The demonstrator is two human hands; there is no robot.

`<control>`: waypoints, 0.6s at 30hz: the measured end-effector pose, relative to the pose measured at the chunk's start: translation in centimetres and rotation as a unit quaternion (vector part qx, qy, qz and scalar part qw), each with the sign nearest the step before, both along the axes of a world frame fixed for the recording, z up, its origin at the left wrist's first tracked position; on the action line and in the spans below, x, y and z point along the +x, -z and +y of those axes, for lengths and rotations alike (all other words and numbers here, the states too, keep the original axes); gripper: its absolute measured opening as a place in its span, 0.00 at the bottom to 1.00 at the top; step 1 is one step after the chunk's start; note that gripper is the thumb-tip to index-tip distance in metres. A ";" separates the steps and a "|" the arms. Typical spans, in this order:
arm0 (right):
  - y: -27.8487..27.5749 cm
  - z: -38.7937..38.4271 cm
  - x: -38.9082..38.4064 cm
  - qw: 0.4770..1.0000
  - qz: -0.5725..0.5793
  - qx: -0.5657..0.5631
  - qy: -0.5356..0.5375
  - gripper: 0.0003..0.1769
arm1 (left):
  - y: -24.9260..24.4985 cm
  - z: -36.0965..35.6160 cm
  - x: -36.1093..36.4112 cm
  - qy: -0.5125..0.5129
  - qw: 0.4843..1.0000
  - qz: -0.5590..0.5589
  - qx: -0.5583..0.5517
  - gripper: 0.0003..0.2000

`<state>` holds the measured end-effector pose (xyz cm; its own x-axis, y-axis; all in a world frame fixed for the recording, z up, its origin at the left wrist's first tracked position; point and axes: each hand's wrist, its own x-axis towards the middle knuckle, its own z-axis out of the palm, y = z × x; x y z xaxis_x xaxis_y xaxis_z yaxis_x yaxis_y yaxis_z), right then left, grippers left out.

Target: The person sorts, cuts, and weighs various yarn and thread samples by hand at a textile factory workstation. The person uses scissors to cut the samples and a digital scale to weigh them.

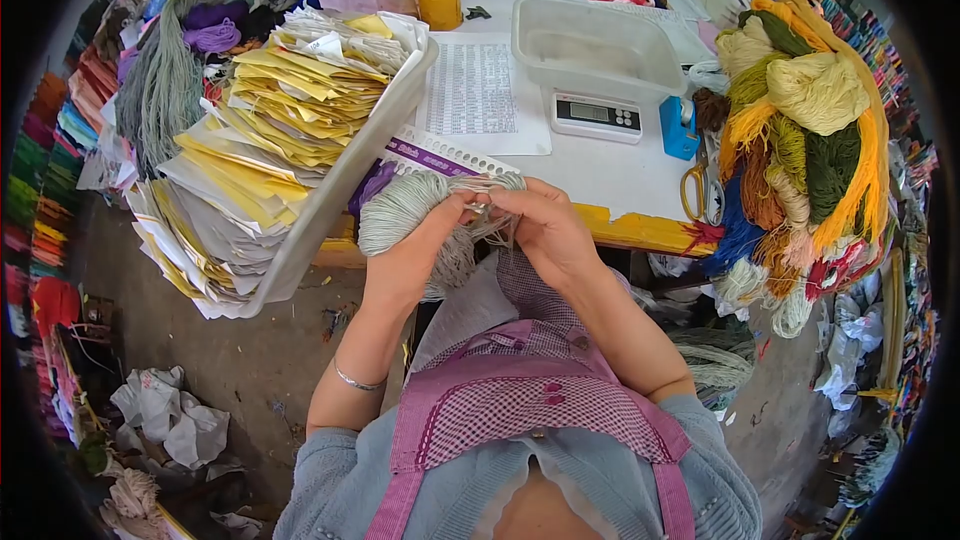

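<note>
A pale grey-green skein of thread (pixel 405 212) is bunched between my hands at the table's front edge. My left hand (pixel 428 238) is closed on the skein, thumb and fingertips pinching strands near its right end. From the other side, my right hand (pixel 540 220) pinches the same strands, its fingertips close to those of the left. Part of the skein hangs down below my hands. Just beyond it lies a white and purple card with a row of holes (pixel 440 153). Some purple thread (pixel 374 186) shows at the skein's left.
Left stands a plastic bin (pixel 345 175) packed with yellow and white paper packets. A digital scale (pixel 597 118) carries a clear tray (pixel 600 65). Nearby are a blue tape dispenser (pixel 679 128), scissors (pixel 694 190), a printed sheet (pixel 470 90) and heaped coloured skeins (pixel 820 90) at right.
</note>
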<state>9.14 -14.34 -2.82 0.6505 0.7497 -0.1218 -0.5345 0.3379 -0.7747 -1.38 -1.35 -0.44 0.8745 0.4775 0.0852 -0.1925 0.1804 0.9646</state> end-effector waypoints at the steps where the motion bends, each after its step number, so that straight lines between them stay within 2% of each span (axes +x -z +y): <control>1: -0.2 0.0 -0.1 0.999 0.035 0.006 0.003 0.07 | 0.2 0.2 -0.1 0.000 1.000 0.005 -0.013 0.11; 4: -0.5 -0.3 -0.2 0.997 0.050 0.046 -0.026 0.07 | 0.4 0.5 -0.5 0.029 0.997 0.026 -0.066 0.12; 6: -0.4 -0.3 -0.1 0.945 0.249 0.195 -0.083 0.06 | 0.4 1.5 -1.4 0.034 0.977 0.042 -0.205 0.13; 7: 0.2 -1.1 0.1 0.906 0.296 0.265 -0.147 0.07 | 0.2 2.0 -2.5 0.081 0.965 -0.011 -0.251 0.15; 8: 0.7 -2.6 0.3 0.936 0.210 0.213 -0.188 0.08 | 0.7 3.5 -4.1 0.239 0.898 -0.056 -0.365 0.18; 9: 0.9 -4.6 0.7 0.956 0.115 0.156 -0.221 0.08 | 2.6 5.1 -6.5 0.233 0.914 -0.048 -0.328 0.23; 10: -0.7 -6.7 0.8 0.971 -0.059 -0.044 -0.225 0.11 | 3.8 6.6 -9.0 0.229 0.945 -0.039 -0.229 0.25; 11: -1.7 -8.7 1.4 0.941 -0.223 -0.132 -0.215 0.11 | 4.1 8.0 -11.4 0.243 0.957 -0.013 -0.155 0.27; 12: -2.5 -10.8 1.9 0.879 -0.372 -0.222 -0.199 0.12 | 4.8 9.3 -13.8 0.214 0.969 0.041 -0.118 0.27; 13: -3.1 -12.9 2.7 0.879 -0.380 -0.238 -0.165 0.11 | 6.2 11.0 -16.2 0.164 0.967 0.123 -0.150 0.25; 14: -3.5 -15.1 3.4 0.877 -0.385 -0.253 -0.134 0.11 | 7.5 12.2 -18.0 0.106 0.963 0.146 -0.202 0.24; 15: -3.9 -17.4 4.0 0.883 -0.336 -0.315 -0.086 0.10 | 9.2 13.4 -20.0 0.043 0.951 0.168 -0.254 0.23; 16: -4.4 -19.7 4.7 0.882 -0.283 -0.374 -0.041 0.08 | 11.6 15.3 -22.2 0.034 0.951 0.120 -0.282 0.22; 17: -5.2 -21.8 5.4 0.866 -0.304 -0.396 0.004 0.09 | 14.3 17.3 -24.5 0.024 0.947 0.072 -0.311 0.22; 18: -5.7 -23.9 6.1 0.848 -0.323 -0.417 0.049 0.09 | 16.5 19.2 -27.1 -0.057 0.928 0.054 -0.363 0.21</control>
